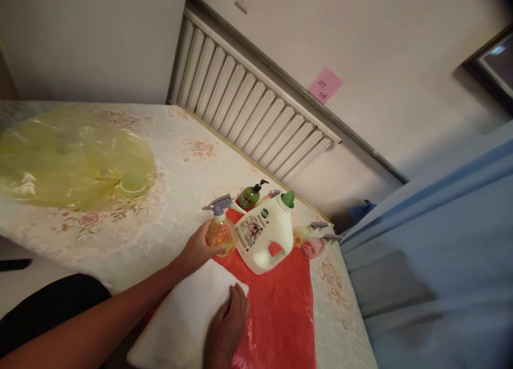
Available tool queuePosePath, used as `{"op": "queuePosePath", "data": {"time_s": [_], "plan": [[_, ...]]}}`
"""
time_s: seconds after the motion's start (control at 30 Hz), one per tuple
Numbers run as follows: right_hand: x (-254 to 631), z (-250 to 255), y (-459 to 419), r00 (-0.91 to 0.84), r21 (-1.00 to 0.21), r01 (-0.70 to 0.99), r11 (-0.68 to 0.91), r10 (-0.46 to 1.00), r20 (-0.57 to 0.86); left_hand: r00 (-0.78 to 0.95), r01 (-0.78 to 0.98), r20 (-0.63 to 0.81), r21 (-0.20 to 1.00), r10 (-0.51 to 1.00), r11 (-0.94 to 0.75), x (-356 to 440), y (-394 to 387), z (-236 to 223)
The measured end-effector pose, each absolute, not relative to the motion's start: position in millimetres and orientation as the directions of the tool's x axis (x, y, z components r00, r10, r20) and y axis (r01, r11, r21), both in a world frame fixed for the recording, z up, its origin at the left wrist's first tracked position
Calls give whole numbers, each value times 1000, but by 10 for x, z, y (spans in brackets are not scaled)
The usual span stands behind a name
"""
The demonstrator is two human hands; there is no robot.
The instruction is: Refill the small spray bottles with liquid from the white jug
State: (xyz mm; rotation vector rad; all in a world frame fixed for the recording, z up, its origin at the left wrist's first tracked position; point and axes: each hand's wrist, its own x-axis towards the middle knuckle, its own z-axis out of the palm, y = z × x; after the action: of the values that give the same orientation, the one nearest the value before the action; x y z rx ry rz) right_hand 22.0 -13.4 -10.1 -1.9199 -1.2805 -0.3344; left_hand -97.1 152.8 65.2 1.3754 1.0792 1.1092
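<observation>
My left hand [200, 247] is closed round a spray bottle [223, 234] of orange liquid with a grey trigger head. Right of that bottle, a large white detergent jug [264, 235] with a green cap stands on a red plastic sheet [280, 305]. My right hand [230, 318] lies at the edge of a folded white cloth [184, 315], its fingers curled together on it. Behind the jug is a green pump bottle [248, 197] with a black pump. A pink spray bottle [312, 247] and a yellowish one [301, 235] are to the jug's right.
A big yellow plastic bag [72, 161] covers the left of the flowered tablecloth [200, 150], with a round pale-green rimmed item [133, 184] at its edge. A radiator [240, 96] runs behind the table. A blue curtain [433, 241] hangs at the right.
</observation>
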Motion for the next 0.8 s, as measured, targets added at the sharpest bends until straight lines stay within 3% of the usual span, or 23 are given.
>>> {"op": "queuePosePath", "data": {"time_s": [0.27, 0.53, 0.8], "plan": [[241, -123, -154, 462, -464, 866, -188, 655, 597, 339, -1, 105, 994, 935, -112, -1000, 1523, 720], [254, -87, -160, 466, -463, 864, -200, 665, 583, 566, -257, 169, 966, 807, -22, -1024, 1516, 766], [275, -47, -167, 506, -531, 827, -186, 656, 559, 666, -267, 177, 964, 725, 10, -1032, 1492, 778]]}}
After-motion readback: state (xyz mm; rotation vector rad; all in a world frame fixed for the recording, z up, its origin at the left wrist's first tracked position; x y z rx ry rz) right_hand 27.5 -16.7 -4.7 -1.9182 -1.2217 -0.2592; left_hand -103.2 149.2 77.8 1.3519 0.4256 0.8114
